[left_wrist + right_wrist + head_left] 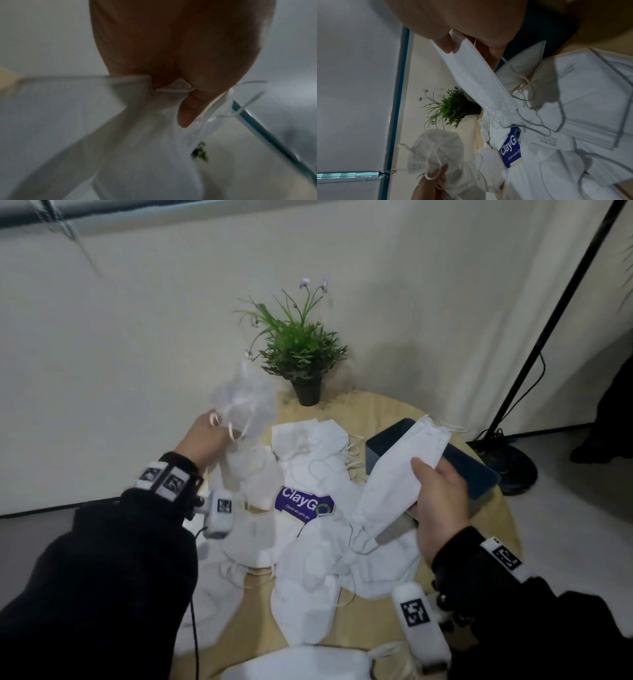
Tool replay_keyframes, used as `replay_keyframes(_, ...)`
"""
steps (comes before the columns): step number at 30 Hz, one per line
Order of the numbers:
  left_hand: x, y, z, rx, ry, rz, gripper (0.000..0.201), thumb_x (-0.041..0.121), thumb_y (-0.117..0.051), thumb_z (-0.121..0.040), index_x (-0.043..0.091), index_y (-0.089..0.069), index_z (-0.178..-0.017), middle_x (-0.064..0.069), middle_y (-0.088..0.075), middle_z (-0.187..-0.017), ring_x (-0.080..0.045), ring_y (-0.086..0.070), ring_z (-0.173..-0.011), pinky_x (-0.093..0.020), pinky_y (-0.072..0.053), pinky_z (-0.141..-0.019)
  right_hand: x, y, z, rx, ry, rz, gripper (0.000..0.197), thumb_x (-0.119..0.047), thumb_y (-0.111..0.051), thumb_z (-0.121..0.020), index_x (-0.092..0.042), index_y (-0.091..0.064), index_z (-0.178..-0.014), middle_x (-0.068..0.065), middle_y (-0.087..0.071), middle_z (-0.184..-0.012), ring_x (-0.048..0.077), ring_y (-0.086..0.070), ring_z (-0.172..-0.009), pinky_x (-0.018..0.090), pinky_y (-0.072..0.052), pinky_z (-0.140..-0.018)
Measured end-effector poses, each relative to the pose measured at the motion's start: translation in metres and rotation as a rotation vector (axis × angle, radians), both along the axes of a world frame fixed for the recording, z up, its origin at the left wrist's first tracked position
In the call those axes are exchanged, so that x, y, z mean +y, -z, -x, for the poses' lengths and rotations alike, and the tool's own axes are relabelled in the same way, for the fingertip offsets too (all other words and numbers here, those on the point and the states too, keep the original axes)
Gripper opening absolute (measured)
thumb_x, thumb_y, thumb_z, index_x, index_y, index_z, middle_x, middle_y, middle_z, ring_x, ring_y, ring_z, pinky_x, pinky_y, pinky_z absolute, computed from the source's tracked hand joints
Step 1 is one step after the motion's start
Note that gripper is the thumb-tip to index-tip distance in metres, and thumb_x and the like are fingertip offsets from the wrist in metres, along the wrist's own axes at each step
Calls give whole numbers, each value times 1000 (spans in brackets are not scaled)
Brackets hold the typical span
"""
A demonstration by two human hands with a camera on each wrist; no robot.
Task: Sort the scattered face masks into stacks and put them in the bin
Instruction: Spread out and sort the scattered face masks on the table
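Observation:
Several white folded face masks (308, 559) lie scattered over the round wooden table (493, 529). My left hand (205, 436) is raised above the table's left side and grips a blurred white mask (245, 398) by its edge; the left wrist view has that mask (133, 135) pinched under the fingers (187, 111). My right hand (442, 498) holds a folded white mask (400, 470) over the dark blue bin (472, 470) at the table's right; in the right wrist view this mask (476, 81) sits between thumb and fingers.
A potted green plant (301, 354) stands at the table's back edge. A purple ClayGo card (301, 503) lies among the masks. A black stand pole with a round base (513, 470) rises on the floor right of the table. A white wall is behind.

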State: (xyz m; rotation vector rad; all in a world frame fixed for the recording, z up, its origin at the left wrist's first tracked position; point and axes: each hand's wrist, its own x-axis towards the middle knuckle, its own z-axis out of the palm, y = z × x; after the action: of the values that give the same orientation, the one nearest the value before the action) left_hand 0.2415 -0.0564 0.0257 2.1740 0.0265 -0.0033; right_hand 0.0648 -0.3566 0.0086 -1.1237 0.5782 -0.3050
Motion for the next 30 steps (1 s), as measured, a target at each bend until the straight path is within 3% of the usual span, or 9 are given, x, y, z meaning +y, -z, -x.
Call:
replay_keyframes(4,-6,33,44,74,528,-580,71,28,-75,-87,38,-46,-151,9,-51,-141,-16,-49,-126,-34,-38,-108,2,0,0,11,-3,23,24,-14,-55,-104,-29,-72,-97,-3,-76,-107,19,-71,-102,39,-56,-90)
replay_keyframes(7,-11,39,51,298,750,-734,67,38,-76,-82,51,-52,-142,15,-47,-149,-11,-44,-137,-41,-35,-119,3,2,-1,16,-8,35,21,-14,-56,-104,-27,-72,-101,-1,-76,-109,20,-71,-103,35,-57,-84)
replay_keyframes(10,-27,30,14,113,579,-594,48,17,-69,-90,47,-63,-127,9,-57,-141,-16,-52,-130,-42,-40,-115,4,5,-3,26,-14,46,19,-15,-56,-103,-23,-73,-106,2,-77,-110,23,-71,-104,34,-56,-81)
replay_keyframes(12,-50,30,-19,-11,436,-545,48,21,-72,-89,38,-61,-133,-1,-57,-141,-24,-55,-128,-41,-43,-110,7,8,-4,36,-19,58,19,-16,-57,-103,-23,-73,-109,2,-77,-110,24,-71,-107,38,-56,-89)
replay_keyframes(17,-117,75,-68,256,231,-573,127,80,-80,-59,39,-15,-161,-15,-20,-165,-44,-35,-146,-59,-35,-117,10,14,-9,61,-28,70,19,-17,-56,-104,-22,-72,-113,1,-77,-109,23,-72,-102,36,-56,-82)
replay_keyframes(19,-138,97,-68,297,245,-721,138,90,-75,-48,40,-12,-160,-18,-18,-163,-49,-29,-146,-64,-34,-114,11,17,-12,50,-17,65,20,-14,-56,-104,-19,-73,-114,2,-78,-108,22,-72,-98,32,-54,-74)
replay_keyframes(23,-163,102,-72,337,247,-503,83,44,-93,-60,37,-48,-130,-11,-39,-137,-41,-52,-118,-48,-54,-92,10,21,-15,47,-4,61,22,-11,-55,-104,-15,-73,-117,5,-77,-109,22,-73,-97,31,-54,-73)
replay_keyframes(26,-148,93,-79,220,178,-199,56,16,-91,-66,29,-57,-109,-8,-59,-123,-27,-61,-97,-30,-50,-67,9,21,-13,41,-22,69,19,-12,-56,-104,-18,-74,-107,0,-78,-101,16,-74,-89,27,-54,-65)
replay_keyframes(30,-106,56,-83,-37,22,164,36,2,-82,-77,28,-64,-93,0,-69,-103,-22,-64,-95,-29,-49,-77,6,22,-10,38,-53,90,19,-12,-57,-103,-19,-75,-101,-1,-79,-96,13,-75,-82,25,-55,-62)
